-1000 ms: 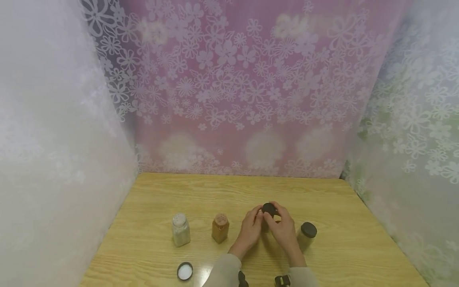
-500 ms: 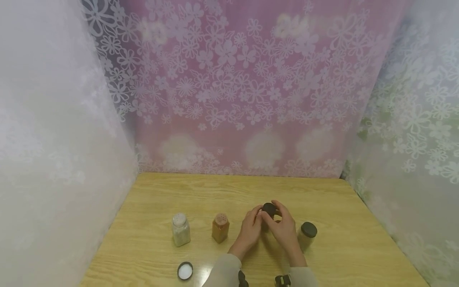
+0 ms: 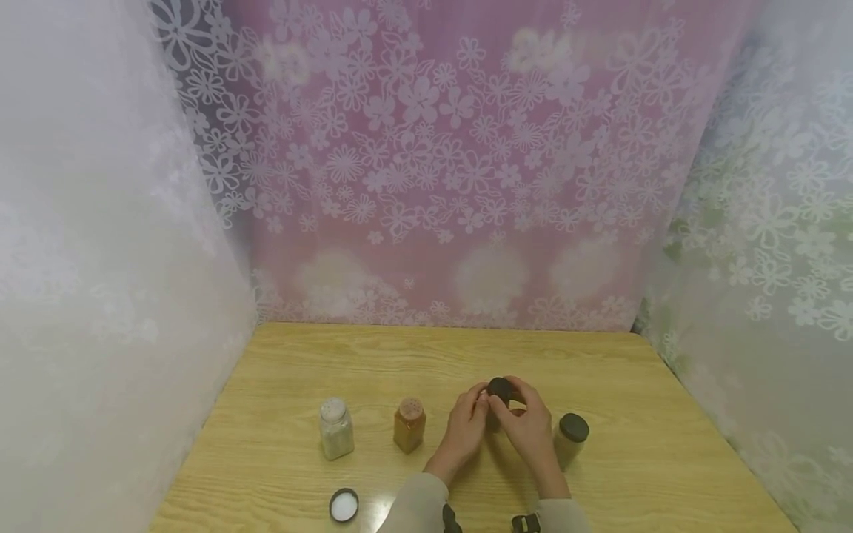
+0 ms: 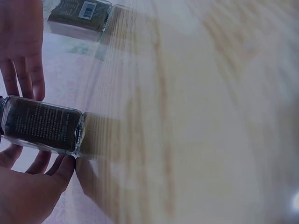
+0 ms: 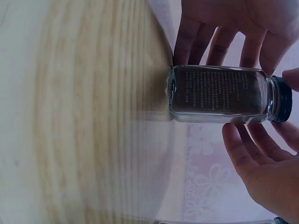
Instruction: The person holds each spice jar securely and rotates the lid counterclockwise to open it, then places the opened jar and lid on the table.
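Between both hands stands a square glass spice jar [image 5: 217, 93] with a dark printed label and a black lid [image 3: 500, 389]. Its base meets the table in both wrist views. My left hand [image 3: 465, 426] holds the jar's body from the left, fingers against the glass. From the right, my right hand [image 3: 529, 426] pinches the lid between thumb and fingers. In the right wrist view, fingertips of that hand lie just below the jar. The lid sits on the neck; whether it is loose cannot be told. The hands hide most of the jar from the head view.
Left of the hands stand an orange-brown spice shaker [image 3: 409, 426] and a pale one [image 3: 336, 429], both with bare perforated tops. A black lid [image 3: 343, 505] lies upturned nearer the front. Another black-capped jar [image 3: 570, 440] stands close to the right wrist.
My right fingers and thumb shift slightly around the lid. The jar stays in the same place, and my left hand keeps its hold.
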Demonstrator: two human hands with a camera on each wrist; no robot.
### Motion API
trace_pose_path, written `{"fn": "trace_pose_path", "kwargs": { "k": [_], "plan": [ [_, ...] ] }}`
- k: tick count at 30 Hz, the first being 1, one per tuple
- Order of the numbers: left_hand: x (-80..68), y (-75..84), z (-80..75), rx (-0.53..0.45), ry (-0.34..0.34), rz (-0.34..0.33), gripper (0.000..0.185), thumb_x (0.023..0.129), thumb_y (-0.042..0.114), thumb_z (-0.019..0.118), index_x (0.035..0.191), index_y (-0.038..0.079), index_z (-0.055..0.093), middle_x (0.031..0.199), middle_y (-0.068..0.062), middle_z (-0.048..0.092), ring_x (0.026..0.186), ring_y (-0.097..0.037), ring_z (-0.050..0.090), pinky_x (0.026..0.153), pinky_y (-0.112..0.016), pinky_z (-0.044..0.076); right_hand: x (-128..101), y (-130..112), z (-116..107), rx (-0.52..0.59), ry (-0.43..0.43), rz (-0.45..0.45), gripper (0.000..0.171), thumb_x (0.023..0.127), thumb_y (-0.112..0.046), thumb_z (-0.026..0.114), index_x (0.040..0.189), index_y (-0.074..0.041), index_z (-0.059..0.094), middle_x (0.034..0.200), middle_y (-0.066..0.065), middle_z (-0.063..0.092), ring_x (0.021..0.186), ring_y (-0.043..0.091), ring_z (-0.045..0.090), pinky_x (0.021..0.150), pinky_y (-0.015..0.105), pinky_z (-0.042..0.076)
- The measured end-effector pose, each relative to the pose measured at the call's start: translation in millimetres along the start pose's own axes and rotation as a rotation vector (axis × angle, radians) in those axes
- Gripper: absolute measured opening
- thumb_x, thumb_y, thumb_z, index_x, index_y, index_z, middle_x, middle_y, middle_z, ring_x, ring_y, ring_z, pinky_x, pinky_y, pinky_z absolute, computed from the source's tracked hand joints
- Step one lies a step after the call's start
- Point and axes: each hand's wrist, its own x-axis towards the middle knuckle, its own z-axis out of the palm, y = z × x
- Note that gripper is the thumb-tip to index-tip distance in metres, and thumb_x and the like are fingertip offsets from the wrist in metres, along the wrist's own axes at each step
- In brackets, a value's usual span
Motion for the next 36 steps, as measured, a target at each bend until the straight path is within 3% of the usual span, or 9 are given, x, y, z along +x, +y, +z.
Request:
{"fn": "trace_pose_path", "kwargs": {
  "k": [5,12,19,25,32,36],
  "plan": [
    [0.7,-0.9,-0.1,0.012,0.002,0.003,0.05,0.116,0.039,0.037,0.155,0.01,0.051,0.141,-0.015,0.061,0.128,-0.032,0.06,0.106,-0.054,0.052,0.5,1.9,0.1,-0.002,-0.002,0.042,0.064,0.096,-0.04,0.08,0.143,-0.005,0.055,0.136,0.016,0.067,0.124,0.031,0.065,0.086,0.019,0.055],
    [-0.3,-0.5,-1.6,0.019,-0.006,0.01,0.053,0.116,0.04,0.034,0.156,0.009,0.05,0.141,-0.015,0.061,0.128,-0.033,0.06,0.106,-0.055,0.052,1.1,0.7,-2.3,0.001,-0.034,0.013,0.053,0.1,-0.024,0.074,0.147,-0.007,0.058,0.142,0.018,0.063,0.122,0.033,0.065,0.083,0.02,0.055],
    [1.3,0.4,-1.9,0.023,-0.011,0.006,0.05,0.116,0.038,0.035,0.155,0.01,0.051,0.14,-0.015,0.061,0.125,-0.03,0.061,0.104,-0.052,0.053,2.1,-1.0,-3.5,-0.012,-0.027,0.039,0.066,0.098,-0.041,0.076,0.147,-0.004,0.052,0.142,0.019,0.064,0.128,0.034,0.062,0.087,0.022,0.054],
    [1.0,0.4,-2.2,0.023,-0.006,0.012,0.05,0.116,0.039,0.036,0.155,0.011,0.052,0.14,-0.015,0.062,0.126,-0.032,0.061,0.105,-0.052,0.053,2.5,-0.2,-4.2,0.001,-0.037,0.033,0.052,0.101,-0.03,0.074,0.146,-0.007,0.059,0.144,0.018,0.063,0.125,0.033,0.064,0.085,0.022,0.055],
    [1.3,-1.2,-2.8,0.017,-0.015,0.007,0.05,0.116,0.039,0.036,0.155,0.012,0.051,0.14,-0.016,0.061,0.126,-0.032,0.061,0.104,-0.052,0.054,3.5,0.4,-3.8,-0.023,-0.043,0.068,0.066,0.096,-0.044,0.078,0.146,-0.008,0.055,0.143,0.017,0.065,0.128,0.032,0.063,0.089,0.025,0.054],
    [1.1,-1.9,-3.0,0.012,-0.014,0.005,0.049,0.116,0.038,0.036,0.155,0.012,0.051,0.141,-0.015,0.061,0.125,-0.031,0.061,0.103,-0.051,0.054,4.6,-1.4,-4.4,-0.025,-0.042,0.045,0.059,0.097,-0.037,0.079,0.143,-0.007,0.059,0.142,0.018,0.065,0.125,0.034,0.065,0.086,0.022,0.055]
  ]
}}
